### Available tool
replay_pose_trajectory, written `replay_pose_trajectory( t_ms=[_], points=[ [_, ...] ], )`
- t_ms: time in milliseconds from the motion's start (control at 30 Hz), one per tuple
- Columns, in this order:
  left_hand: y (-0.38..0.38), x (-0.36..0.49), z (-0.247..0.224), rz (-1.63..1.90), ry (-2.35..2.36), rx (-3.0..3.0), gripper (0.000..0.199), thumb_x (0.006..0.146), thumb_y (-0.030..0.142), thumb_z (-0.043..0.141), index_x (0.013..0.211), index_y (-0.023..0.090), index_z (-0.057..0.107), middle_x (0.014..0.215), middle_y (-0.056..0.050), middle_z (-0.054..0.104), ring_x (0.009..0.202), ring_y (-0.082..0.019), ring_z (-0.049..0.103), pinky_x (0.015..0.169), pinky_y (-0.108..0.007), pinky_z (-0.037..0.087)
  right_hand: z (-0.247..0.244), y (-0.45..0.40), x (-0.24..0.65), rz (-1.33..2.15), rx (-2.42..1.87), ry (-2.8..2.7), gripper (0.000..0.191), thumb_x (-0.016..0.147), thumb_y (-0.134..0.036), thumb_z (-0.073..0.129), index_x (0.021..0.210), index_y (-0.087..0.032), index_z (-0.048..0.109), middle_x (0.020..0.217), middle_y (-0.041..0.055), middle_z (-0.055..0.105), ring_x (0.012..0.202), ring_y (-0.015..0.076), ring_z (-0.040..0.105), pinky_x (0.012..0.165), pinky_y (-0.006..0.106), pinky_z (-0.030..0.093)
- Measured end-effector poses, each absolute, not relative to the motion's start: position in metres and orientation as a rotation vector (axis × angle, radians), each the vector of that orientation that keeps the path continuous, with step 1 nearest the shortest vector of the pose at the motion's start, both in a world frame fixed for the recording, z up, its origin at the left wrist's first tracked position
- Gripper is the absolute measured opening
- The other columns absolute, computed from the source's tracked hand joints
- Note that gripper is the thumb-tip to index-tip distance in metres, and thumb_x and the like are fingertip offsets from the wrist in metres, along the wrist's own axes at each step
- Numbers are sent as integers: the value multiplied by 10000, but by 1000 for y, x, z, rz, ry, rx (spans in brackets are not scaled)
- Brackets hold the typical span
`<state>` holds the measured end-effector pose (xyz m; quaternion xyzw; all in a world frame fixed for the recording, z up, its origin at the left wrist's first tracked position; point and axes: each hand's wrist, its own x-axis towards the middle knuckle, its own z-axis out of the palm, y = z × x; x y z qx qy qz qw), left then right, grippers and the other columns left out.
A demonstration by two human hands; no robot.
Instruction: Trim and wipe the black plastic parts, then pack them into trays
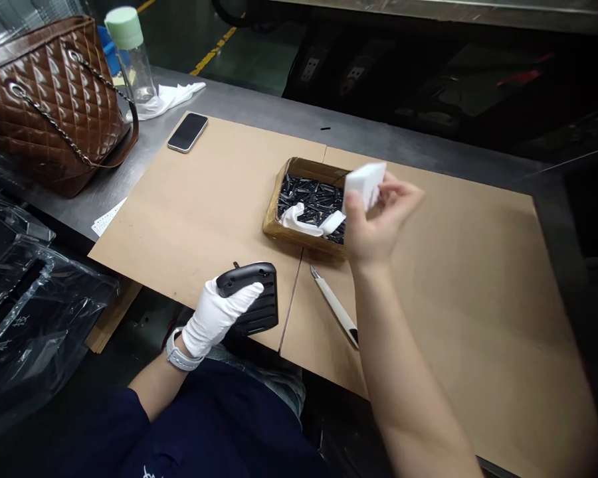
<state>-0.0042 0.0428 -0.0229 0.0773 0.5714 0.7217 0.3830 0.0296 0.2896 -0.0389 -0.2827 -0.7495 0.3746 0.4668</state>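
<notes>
My left hand (216, 313), in a white glove with a grey watch strap at the wrist, grips a black plastic case (259, 302) with ridged bands at the table's front edge. A small dark tab sticks up from the case's top. My bare right hand (381, 222) pinches a white foam block (365, 180) over the right end of a small cardboard box (274, 222). Inside the box lie many small black pieces (311, 192), a crumpled white cloth (299, 222) and another white block (333, 223). A pale-handled utility knife (335, 305) lies beside my right forearm.
Brown cardboard sheets (458, 292) cover the grey table (259, 109). A phone (188, 133) lies at the back left, near a bottle with a green lid (134, 60) and a brown quilted handbag (54, 99). One black sliver (325, 129) rests behind the cardboard.
</notes>
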Motion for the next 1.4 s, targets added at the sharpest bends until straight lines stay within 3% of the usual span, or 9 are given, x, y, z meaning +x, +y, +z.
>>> replay_pose_trajectory(
  t_ms=[167,233,333,467,667,867,1133,1267,1400],
  points=[
    [45,-6,-20,1791,1454,218,354,687,330,746,1004,178,703,990,-53,731,906,-210,692,853,-346,568,-32,325,-6,908,-744,-2029,256,683,-446,668,732,-232,536,1032,83,592,1253,344,401,1067,595,169],
    [47,-9,-19,1724,1480,251,362,700,348,732,1015,173,697,986,-59,732,901,-213,692,837,-346,570,-22,303,3,976,-606,-2135,217,771,-435,601,839,-229,609,1067,79,621,1198,290,475,1059,572,252],
    [52,-15,-19,1596,1605,461,347,719,392,703,972,154,697,957,-67,736,875,-215,692,812,-332,566,-8,248,37,1115,-299,-2357,232,765,-446,633,892,-255,670,952,10,701,912,191,652,848,373,517],
    [62,-16,-17,1415,1762,780,362,728,449,655,920,143,682,916,-76,735,845,-223,688,784,-318,553,1,199,81,1439,-114,-2600,253,828,-331,619,1049,-221,673,1048,39,711,927,181,672,797,283,529],
    [67,7,-15,1257,1821,802,503,662,558,647,967,159,671,911,-63,728,885,-245,672,771,-308,545,33,209,123,1326,-278,-2481,321,823,-274,639,1114,-142,658,1095,74,694,977,168,660,863,229,495],
    [58,19,-17,1265,2125,896,526,640,684,588,678,164,660,615,-14,645,596,-172,596,560,-229,496,49,209,154,1300,-443,-2428,453,740,-256,723,1167,-138,630,1127,92,678,1026,187,635,872,250,497],
    [70,16,-22,1315,1964,1826,428,789,553,559,577,183,597,482,25,569,403,-89,515,452,-159,438,40,213,191,2008,-589,-1985,535,548,-408,820,996,-140,709,908,38,708,870,169,653,833,267,503],
    [88,30,-12,1318,1710,2295,369,878,414,505,596,183,565,469,33,536,367,-69,488,435,-159,410,33,211,226,1990,-750,-1906,573,493,-449,834,974,-158,721,858,18,688,802,138,623,815,262,485],
    [113,61,6,1276,1410,2601,341,887,328,510,573,196,514,433,47,460,353,-77,442,406,-194,372,32,200,269,1783,-792,-2021,398,568,-458,804,813,-152,739,823,17,635,736,114,592,748,241,476]
  ],
)
